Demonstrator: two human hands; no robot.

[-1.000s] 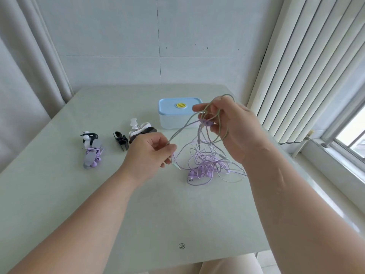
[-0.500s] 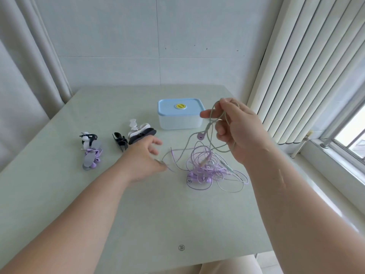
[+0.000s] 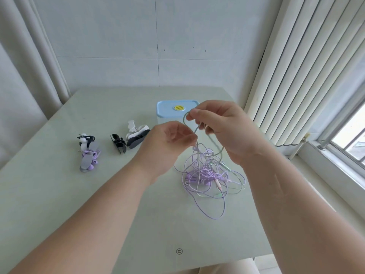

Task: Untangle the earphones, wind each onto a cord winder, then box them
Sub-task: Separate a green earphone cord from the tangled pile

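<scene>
1. Head view: my right hand [image 3: 223,131] pinched the green cord [image 3: 184,120]; whether my left hand [image 3: 167,143] gripped it, I couldn't tell.
2. The earphone tangle [image 3: 205,175] lay on the bench [image 3: 98,214] directly beneath both hands, with the cord hanging vertically.

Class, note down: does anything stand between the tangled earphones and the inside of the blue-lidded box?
Yes: the blue lid sits closed on the box behind the earphone tangle. Nothing else visible lies between them, though the right hand hides part of that gap.

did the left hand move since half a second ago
Yes. The left hand has moved up and right, from beside the cord winders to in front of the blue-lidded box.
</scene>
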